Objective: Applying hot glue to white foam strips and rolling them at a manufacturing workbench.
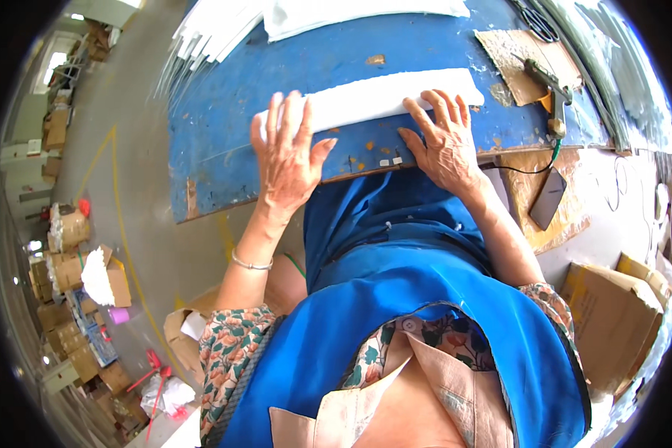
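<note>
A long white folded or rolled piece of soft sheet material (366, 98) lies across the blue table, slanting up slightly to the right. On its left end rests my left hand (287, 153), fingers stretched out and thumb apart. My right hand (444, 142) lies on the near edge of its right part, fingers spread and slightly bent. Neither hand is wrapped round the material; both press or rest on it from above. Two small white bits (390, 162) sit at the table's near edge between my hands.
A glue gun (549, 82) lies by a cardboard piece (504, 63), with black scissors (539, 24) beyond. White strips (216, 33) and a white sheet stack (351, 16) occupy the far side. A phone (549, 198) rests on a taped box below right. Cartons (612, 321) stand on the floor.
</note>
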Demonstrator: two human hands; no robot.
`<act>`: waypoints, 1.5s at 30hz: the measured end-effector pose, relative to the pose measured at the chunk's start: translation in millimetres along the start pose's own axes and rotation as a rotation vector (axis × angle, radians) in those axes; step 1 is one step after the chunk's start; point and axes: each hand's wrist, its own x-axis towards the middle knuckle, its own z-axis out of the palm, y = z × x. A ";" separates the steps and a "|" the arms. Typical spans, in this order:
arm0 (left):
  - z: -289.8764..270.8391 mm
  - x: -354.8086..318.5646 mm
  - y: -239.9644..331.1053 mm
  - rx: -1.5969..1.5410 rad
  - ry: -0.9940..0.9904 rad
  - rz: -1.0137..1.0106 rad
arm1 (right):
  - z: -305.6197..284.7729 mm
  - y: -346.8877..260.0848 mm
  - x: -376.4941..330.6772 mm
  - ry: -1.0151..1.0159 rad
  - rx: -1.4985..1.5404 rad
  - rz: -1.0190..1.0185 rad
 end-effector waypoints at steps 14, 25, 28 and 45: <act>26.2 39.0 37.0 -0.404 0.075 -0.005 | -0.1 0.3 0.8 0.004 0.031 -0.019; 28.8 56.2 51.4 -0.354 0.152 0.084 | -2.0 -1.8 1.4 0.027 0.028 -0.006; 42.7 68.0 58.6 -0.624 0.037 0.103 | -1.8 -1.6 0.8 0.028 0.036 -0.012; 45.6 68.2 57.4 -0.577 0.122 0.161 | 0.5 -3.1 0.6 0.069 0.028 -0.032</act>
